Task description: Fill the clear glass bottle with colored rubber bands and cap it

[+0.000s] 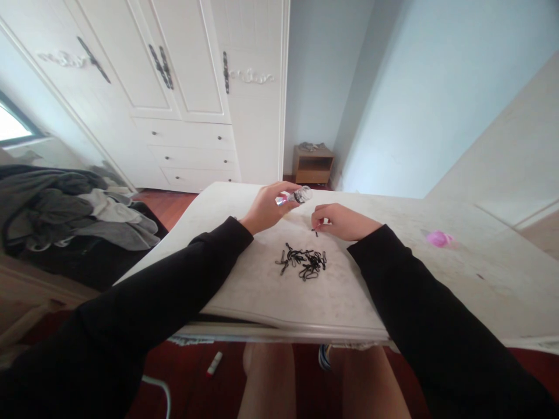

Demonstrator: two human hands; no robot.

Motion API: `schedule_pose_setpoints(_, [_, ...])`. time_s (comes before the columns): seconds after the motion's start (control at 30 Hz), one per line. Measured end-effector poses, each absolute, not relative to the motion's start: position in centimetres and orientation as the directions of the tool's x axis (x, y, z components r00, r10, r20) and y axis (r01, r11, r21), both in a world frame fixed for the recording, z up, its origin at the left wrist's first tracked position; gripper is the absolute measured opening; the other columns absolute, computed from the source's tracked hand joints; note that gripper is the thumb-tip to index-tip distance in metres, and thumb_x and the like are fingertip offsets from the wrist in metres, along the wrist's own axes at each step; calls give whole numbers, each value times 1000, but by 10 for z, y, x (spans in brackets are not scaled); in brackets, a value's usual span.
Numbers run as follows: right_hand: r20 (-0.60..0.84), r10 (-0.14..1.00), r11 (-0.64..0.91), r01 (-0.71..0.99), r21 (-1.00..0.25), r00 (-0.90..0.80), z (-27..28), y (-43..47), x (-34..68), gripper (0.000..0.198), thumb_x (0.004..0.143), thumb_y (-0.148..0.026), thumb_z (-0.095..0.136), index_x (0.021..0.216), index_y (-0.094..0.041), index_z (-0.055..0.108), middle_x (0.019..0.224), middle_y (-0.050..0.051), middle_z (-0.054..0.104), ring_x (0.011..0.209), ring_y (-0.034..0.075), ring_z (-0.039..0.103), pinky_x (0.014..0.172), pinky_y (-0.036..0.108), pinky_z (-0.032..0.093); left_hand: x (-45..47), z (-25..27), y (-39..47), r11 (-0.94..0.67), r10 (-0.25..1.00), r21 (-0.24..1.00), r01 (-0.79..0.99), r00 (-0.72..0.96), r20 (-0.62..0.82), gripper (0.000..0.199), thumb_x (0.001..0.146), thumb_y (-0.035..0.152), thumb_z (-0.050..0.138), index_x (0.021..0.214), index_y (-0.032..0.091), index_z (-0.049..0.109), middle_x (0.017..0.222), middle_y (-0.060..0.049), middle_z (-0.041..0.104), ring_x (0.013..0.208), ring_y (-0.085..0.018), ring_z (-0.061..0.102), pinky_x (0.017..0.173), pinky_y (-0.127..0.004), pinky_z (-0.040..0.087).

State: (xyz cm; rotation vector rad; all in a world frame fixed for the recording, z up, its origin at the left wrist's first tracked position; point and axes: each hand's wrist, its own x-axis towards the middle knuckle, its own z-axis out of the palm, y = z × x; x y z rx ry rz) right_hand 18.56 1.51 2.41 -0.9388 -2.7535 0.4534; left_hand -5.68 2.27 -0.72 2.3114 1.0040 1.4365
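My left hand [271, 205] is closed around a small clear container [301, 195], tilted with its round end toward the right. Something dark shows inside it. Just to the right, my right hand [338, 221] hovers low over the white table, its thumb and fingers pinched on a small black loop that looks like a hair elastic [316, 233]. A bit of red shows between those fingers, too small to name. Nearer to me lies a loose pile of black hair elastics [309, 263], several of them tangled and a few apart at its left side.
The white tabletop [244, 291] runs far to the right, where a pink translucent object [439, 238] lies. Grey clothes [105, 212] are heaped at the left. Behind stand a white wardrobe [187, 139] and a small wooden nightstand [312, 169]. A white-and-red tube [214, 364] is on the floor.
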Motion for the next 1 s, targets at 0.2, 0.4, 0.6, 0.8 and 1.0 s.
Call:
schedule_pose_setpoints(0.2, [72, 656, 721, 595, -354, -752, 22, 18, 189, 18, 82, -7, 68, 93, -19, 76, 98, 7, 71, 89, 21, 64, 83, 34, 48, -58, -9, 24, -744, 651, 515, 426, 288, 702, 33, 85, 16, 75, 117, 23, 74, 113, -5, 79, 100, -19, 72, 90, -35, 59])
schedule_pose_setpoints(0.4, [46, 647, 720, 589, -368, -761, 18, 22, 190, 12, 82, -10, 71, 90, -18, 75, 97, 6, 69, 90, 21, 63, 88, 36, 48, -57, -6, 21, -734, 659, 514, 444, 282, 697, 32, 85, 16, 75, 117, 23, 74, 112, -6, 79, 99, -19, 72, 87, -34, 59])
schedule_pose_setpoints(0.6, [39, 652, 718, 600, -353, -757, 15, 18, 185, 16, 79, -3, 60, 79, -19, 66, 93, 5, 65, 84, 19, 59, 82, 31, 46, -56, -5, 19, -726, 667, 521, 449, 272, 694, 33, 84, 14, 76, 115, 23, 74, 112, -6, 78, 96, -19, 72, 86, -33, 59])
schedule_pose_setpoints(0.8, [36, 757, 623, 704, -341, -653, 16, 19, 187, 14, 85, -7, 56, 86, -20, 62, 88, 5, 69, 79, 19, 58, 77, 31, 43, -58, -8, 23, -741, 646, 500, 448, 272, 714, 34, 83, 13, 77, 116, 21, 74, 112, -6, 78, 97, -19, 71, 87, -33, 58])
schedule_pose_setpoints(1.0, [82, 738, 652, 677, -340, -670, 24, 21, 191, 15, 84, -6, 57, 84, -18, 65, 89, 6, 69, 81, 19, 60, 77, 30, 44, -59, -6, 21, -756, 615, 443, 481, 292, 732, 29, 85, 16, 76, 113, 21, 75, 108, -7, 78, 100, -21, 70, 92, -38, 56])
